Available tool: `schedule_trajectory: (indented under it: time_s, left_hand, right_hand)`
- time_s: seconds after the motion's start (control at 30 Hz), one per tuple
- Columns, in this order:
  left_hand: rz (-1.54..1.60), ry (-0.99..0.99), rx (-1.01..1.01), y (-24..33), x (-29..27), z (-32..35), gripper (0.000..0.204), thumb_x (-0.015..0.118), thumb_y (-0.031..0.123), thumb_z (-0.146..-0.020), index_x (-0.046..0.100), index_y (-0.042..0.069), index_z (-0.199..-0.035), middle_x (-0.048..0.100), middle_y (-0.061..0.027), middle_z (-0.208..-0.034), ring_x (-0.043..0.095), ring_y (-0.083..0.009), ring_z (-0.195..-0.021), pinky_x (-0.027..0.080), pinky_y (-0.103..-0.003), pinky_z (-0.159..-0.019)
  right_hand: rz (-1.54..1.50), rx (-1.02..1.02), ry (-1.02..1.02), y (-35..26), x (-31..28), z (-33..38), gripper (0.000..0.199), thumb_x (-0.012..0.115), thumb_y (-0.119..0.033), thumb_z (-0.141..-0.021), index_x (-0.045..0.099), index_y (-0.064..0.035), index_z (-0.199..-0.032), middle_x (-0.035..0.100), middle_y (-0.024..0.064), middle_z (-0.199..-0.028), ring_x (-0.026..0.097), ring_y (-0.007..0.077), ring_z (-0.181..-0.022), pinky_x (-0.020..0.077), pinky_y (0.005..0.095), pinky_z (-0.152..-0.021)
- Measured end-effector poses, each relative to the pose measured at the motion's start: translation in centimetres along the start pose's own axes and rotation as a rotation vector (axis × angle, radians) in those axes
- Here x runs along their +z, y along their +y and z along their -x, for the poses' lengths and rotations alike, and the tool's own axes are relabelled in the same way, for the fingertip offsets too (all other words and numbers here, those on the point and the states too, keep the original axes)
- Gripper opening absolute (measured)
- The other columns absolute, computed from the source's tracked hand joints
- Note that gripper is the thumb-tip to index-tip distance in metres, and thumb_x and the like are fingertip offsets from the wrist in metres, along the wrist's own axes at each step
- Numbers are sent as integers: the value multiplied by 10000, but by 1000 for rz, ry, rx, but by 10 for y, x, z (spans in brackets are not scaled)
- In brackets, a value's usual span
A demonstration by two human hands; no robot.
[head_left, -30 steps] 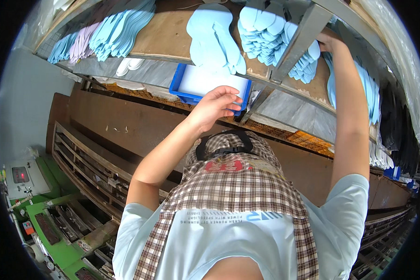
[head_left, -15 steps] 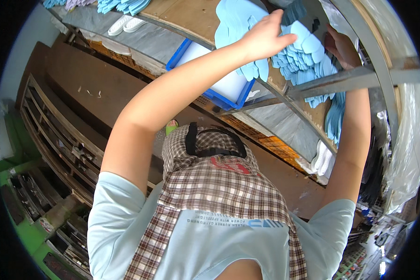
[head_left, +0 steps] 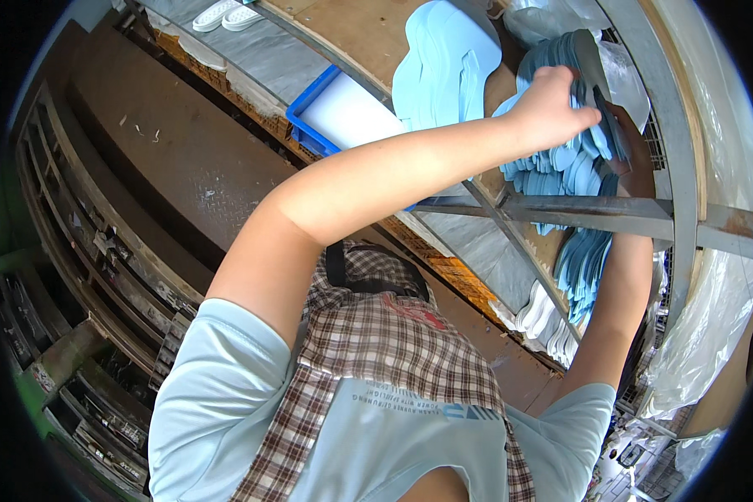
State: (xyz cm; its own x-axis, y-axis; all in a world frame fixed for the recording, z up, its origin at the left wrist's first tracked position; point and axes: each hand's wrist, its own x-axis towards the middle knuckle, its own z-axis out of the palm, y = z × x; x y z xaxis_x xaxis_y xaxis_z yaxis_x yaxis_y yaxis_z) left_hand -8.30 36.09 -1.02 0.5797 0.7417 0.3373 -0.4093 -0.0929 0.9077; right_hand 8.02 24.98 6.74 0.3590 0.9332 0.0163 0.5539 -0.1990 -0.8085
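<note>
Nearest the camera is the person's checked apron (head_left: 376, 368) over a pale blue shirt. Both arms reach up and away to the shelf rack (head_left: 669, 209). The left hand (head_left: 552, 105), arm stretched across the view, curls its fingers over the stack of light blue insoles (head_left: 565, 159). The right hand (head_left: 632, 142), mostly hidden behind the stack, seems to grip it; its fingers cannot be told. Beyond lies a blue tray (head_left: 309, 113).
</note>
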Motion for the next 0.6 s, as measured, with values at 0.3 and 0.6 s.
schedule_trajectory:
  time_s: [0.3,0.6]
  left_hand:
    - [112,-149,-318,-2,-3,-23,651,709,227,-709,436,-155,-1159,602,-196,-961,597,-242,-881,481,-339,-765]
    - [340,71,-225,-14,-15,-47,392,622,232,-805,573,-92,-1019,612,-204,-957,584,-265,-892,455,-341,-792]
  right_hand:
    - [78,0,192,18,-14,-14,449,492,-189,-855,441,-19,-1267,505,124,-1211,492,226,-1114,358,318,-956]
    - [61,-105,200,5,-13,-11,459,525,-227,-856,449,-29,-1263,501,127,-1226,491,229,-1120,373,332,-957]
